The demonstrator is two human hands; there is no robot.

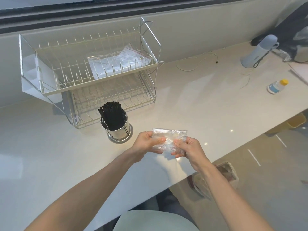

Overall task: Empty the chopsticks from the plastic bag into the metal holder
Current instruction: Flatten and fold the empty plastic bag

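A round perforated metal holder [120,132] stands on the white counter, in front of the dish rack. Several black chopsticks [111,114] stand upright inside it, leaning slightly left. To the right of the holder, above the counter, both hands hold a clear plastic bag [168,136], folded and crumpled, with no chopsticks visible inside. My left hand [146,143] pinches its left end. Its right end is gripped by my right hand [186,147].
A two-tier wire dish rack [93,72] stands behind the holder, with another clear bag [116,62] on its upper tier. At the far right are a pale blue flask [258,52], a small yellow-capped bottle [277,86] and a thin cable [196,62]. The counter edge [233,152] runs diagonally on the right.
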